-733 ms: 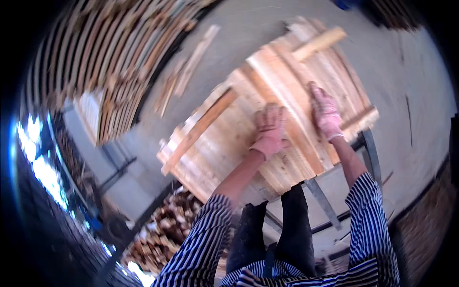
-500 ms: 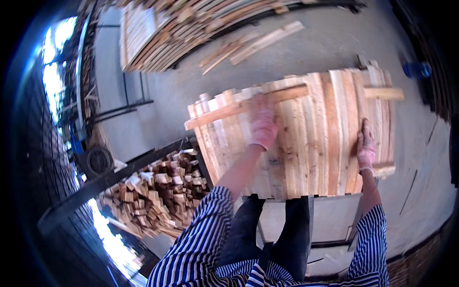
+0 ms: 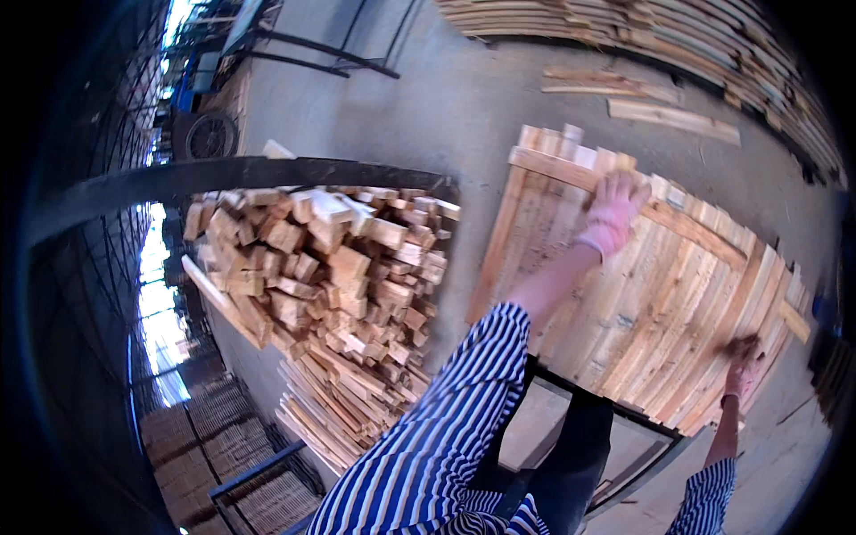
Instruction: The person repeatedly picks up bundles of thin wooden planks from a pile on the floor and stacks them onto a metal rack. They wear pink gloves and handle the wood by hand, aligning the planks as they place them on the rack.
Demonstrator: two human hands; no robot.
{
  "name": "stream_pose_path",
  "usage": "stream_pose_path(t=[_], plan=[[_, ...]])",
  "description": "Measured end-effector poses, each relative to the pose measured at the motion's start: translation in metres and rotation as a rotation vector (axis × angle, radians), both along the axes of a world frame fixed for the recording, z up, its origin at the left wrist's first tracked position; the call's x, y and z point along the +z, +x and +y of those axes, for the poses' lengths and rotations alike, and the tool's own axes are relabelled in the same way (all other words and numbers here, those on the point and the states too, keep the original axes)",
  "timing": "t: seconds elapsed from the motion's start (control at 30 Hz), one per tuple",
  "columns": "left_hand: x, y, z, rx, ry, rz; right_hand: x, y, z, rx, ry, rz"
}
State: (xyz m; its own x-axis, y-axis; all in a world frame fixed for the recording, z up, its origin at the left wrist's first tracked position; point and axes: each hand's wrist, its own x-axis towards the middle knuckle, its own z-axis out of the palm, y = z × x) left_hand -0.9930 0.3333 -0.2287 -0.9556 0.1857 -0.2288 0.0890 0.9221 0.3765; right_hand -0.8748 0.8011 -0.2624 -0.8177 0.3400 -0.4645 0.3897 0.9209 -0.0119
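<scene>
A row of pale boards (image 3: 624, 308) lies side by side on a dark metal stand (image 3: 655, 421) in front of me. A wooden crosspiece (image 3: 695, 234) runs over their far ends. My left hand (image 3: 613, 214), in a pink glove, rests flat on the crosspiece with its fingers stretched forward. Farther right, my right hand (image 3: 742, 367), also gloved, lies on the boards near their right end, its fingers outstretched and slightly blurred. Neither hand is wrapped round anything. A short wooden strip (image 3: 794, 321) sticks out at the right end.
To my left a heap of short wood offcuts (image 3: 348, 267) stands behind a dark beam (image 3: 267, 174), with longer slats (image 3: 334, 401) below it. Stacked boards (image 3: 624, 31) are at the far right, with loose planks (image 3: 673, 116) on the floor. A wheel (image 3: 212, 135) stands at far left.
The view has swung left, so the boards appear farther right and the offcut heap shows larger. My left hand has shifted along the crosspiece; my right hand stays near the right end.
</scene>
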Motion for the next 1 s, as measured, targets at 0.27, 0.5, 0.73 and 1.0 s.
stream_pose_path(t=[0.27,0.5,0.73,1.0], plan=[[0.135,0.181,-0.062,0.412,0.622,-0.055,0.043,0.035,-0.264,-0.013,-0.784,0.282],[0.358,0.261,-0.246,0.885,0.396,0.814,0.389,0.009,-0.594,0.757,-1.293,0.397],[0.384,0.225,-0.389,1.412,1.301,1.068,0.522,-0.006,-0.808,1.342,-1.226,0.768],[0.382,0.182,-0.412,1.563,1.183,0.970,0.500,-0.116,-0.962,1.073,-0.470,0.363]])
